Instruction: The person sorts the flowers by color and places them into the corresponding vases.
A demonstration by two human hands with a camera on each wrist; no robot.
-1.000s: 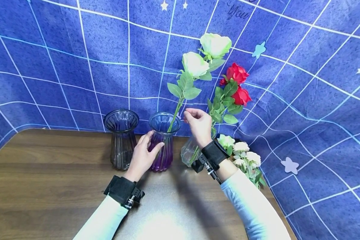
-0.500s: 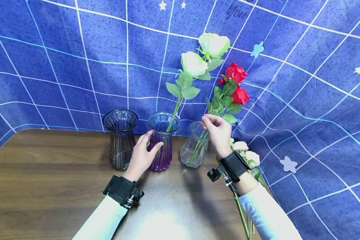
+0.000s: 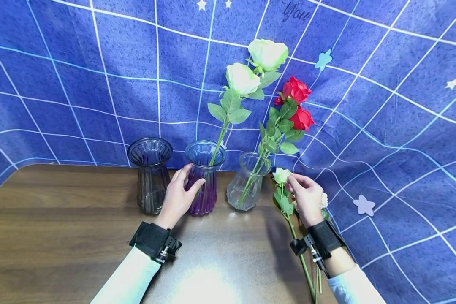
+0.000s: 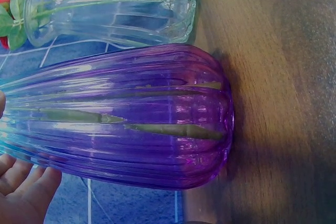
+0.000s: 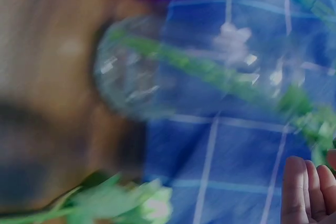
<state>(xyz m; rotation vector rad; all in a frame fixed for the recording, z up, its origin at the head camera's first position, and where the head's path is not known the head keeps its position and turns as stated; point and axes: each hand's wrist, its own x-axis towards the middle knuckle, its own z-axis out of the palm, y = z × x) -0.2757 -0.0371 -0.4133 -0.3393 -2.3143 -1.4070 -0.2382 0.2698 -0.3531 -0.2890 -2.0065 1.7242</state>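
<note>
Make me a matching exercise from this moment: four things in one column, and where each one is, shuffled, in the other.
Column one:
1. dark grey vase
2. red roses
3. left hand
4. right hand

Column two:
A. at the side of the purple-and-blue vase
B. standing in the clear glass vase
C. close to the head of the lying white-green rose
D. leftmost of the three vases in the head view

Right pairs: 1-D, 2-B, 3-A, 4-C.
</note>
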